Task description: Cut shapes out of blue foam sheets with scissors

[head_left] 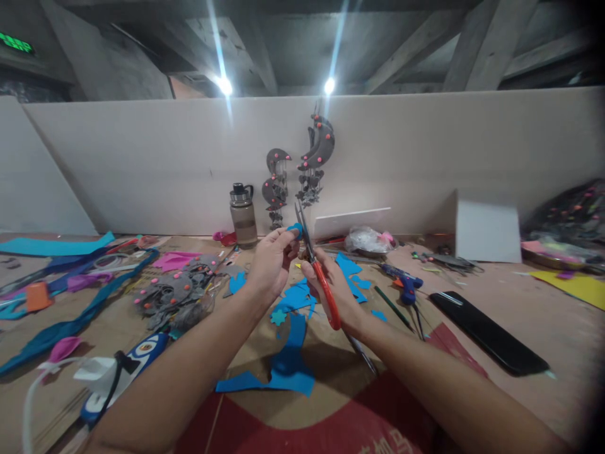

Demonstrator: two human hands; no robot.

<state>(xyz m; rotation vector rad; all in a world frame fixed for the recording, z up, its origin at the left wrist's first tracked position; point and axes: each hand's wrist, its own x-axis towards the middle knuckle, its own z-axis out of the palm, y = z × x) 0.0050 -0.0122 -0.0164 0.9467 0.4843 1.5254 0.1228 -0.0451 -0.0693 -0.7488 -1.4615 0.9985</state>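
Note:
My left hand (273, 261) pinches a small blue felt piece (295, 229) above the middle of the table. In my right hand (333, 287) is a pair of scissors (326, 293) with red handles, its blades pointing up and away from me. The blades are right beside the blue piece; whether they touch it I cannot tell. Below my hands lie blue felt scraps (295, 296), a small light-blue gear-shaped cutout (278, 316) and a larger curved blue offcut (288, 362).
A water bottle (243, 217) stands at the back, near grey moon-shaped hangings (321, 145) on the white partition. Grey felt pieces (174, 287) with pink dots lie left. To the right are a blue glue gun (407, 284), a green pencil (394, 308) and a black phone (489, 331).

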